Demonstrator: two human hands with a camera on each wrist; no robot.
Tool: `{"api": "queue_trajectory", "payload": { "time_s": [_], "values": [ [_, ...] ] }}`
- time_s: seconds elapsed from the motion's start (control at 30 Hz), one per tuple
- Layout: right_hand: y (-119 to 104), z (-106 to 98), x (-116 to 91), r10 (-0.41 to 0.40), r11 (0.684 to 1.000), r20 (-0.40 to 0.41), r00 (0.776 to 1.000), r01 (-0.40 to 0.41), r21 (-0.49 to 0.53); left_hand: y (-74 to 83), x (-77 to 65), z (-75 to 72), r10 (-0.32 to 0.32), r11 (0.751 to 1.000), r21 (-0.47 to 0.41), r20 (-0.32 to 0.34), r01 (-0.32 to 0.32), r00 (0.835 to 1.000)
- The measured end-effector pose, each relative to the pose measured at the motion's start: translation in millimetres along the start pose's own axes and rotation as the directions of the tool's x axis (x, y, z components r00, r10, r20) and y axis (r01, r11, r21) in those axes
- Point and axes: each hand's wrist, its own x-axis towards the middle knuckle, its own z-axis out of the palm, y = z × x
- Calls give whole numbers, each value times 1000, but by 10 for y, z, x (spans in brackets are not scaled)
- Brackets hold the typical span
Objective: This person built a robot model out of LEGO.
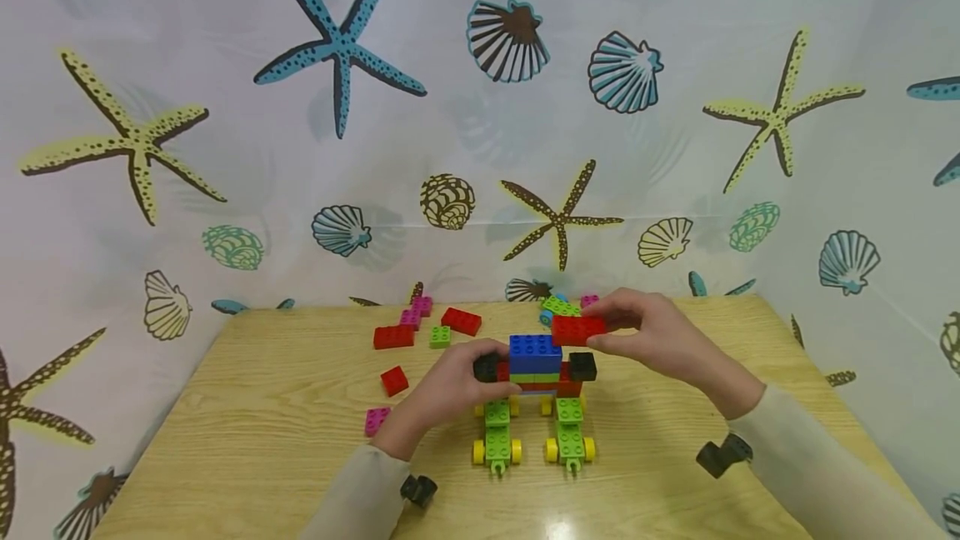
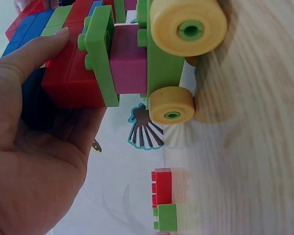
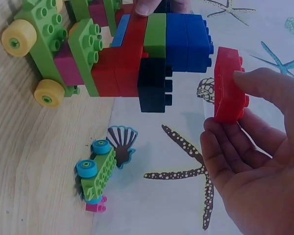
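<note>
A toy-brick model stands on two lime wheeled bases (image 1: 497, 440) with yellow wheels. Its body has red bricks (image 2: 73, 73), a lime layer (image 3: 156, 36) and blue bricks (image 1: 536, 348) on top, with a black brick (image 3: 153, 85) at each side. My left hand (image 1: 461, 377) grips the model's left side, thumb on the red bricks and fingers partly hidden behind it. Between thumb and fingers, my right hand (image 1: 656, 336) pinches a loose red brick (image 3: 229, 85). In the right wrist view a gap separates that brick from the blue ones.
Loose red (image 1: 393, 336), lime (image 1: 440, 337) and pink bricks (image 1: 377, 420) lie on the wooden table (image 1: 262, 423) to the left. Behind the model, near the back edge, is a lime wheeled base (image 3: 100, 171) with blue wheels. A patterned cloth (image 1: 480, 132) hangs behind.
</note>
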Motion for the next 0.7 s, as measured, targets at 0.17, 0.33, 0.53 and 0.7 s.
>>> {"api": "queue_trajectory", "payload": {
  "time_s": [0.17, 0.33, 0.53, 0.7],
  "values": [
    [-27, 44, 30, -1, 1000, 23, 1000, 1, -16, 5, -4, -4, 4, 1000, 5, 7, -4, 1000],
    [-41, 74, 45, -2, 1000, 29, 1000, 2, -24, 5, -6, 0, 5, 1000, 14, 3, -5, 1000],
    [-70, 103, 67, -2, 1000, 45, 999, 2, 2, 15, -8, -9, 4, 1000, 16, 5, -4, 1000],
    [-92, 112, 79, -3, 1000, 55, 998, 4, -5, 15, 7, -8, 5, 1000, 16, 7, -5, 1000]
  ]
}}
